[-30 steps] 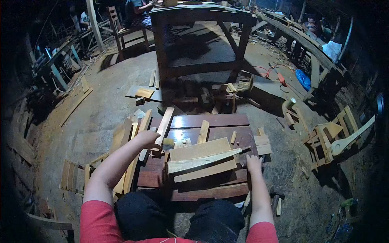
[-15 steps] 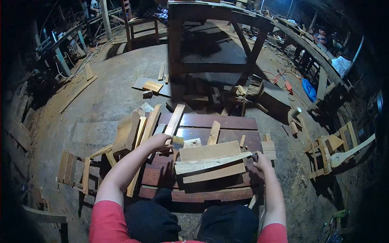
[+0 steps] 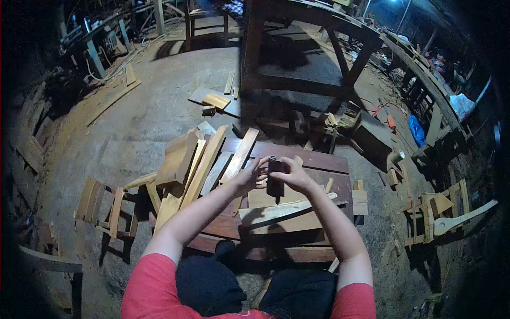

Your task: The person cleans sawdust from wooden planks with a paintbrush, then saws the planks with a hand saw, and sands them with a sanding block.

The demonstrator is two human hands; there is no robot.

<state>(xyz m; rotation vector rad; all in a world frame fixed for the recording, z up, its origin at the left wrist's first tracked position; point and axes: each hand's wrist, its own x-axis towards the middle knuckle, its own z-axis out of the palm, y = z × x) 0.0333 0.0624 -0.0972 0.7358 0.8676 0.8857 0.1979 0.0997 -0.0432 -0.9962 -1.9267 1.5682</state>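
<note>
Over the low reddish-brown table [image 3: 212, 228], my right hand [image 3: 295, 174] is closed round a dark bottle-like object [image 3: 275, 183], which hangs roughly upright. My left hand [image 3: 253, 174] is at the object's left side with its fingers curled; whether it grips anything is unclear. Below them, a pale wood strip [image 3: 265, 213] lies across a wider light board [image 3: 297, 222]. Loose planks [image 3: 208, 162] and a curved wood block [image 3: 177, 159] stand to the left of my left hand.
A small wooden stool frame [image 3: 114, 212] is at left. On the right, a large pale wooden spoon [image 3: 443, 225] rests by another wooden frame [image 3: 425, 204]. A big dark workbench [image 3: 297, 83] stands ahead. A blue bag [image 3: 416, 131] lies at far right.
Both hands have come together above the boards, and the dark object now stands out in my right hand. The pale strip is released onto the board. The view has shifted slightly.
</note>
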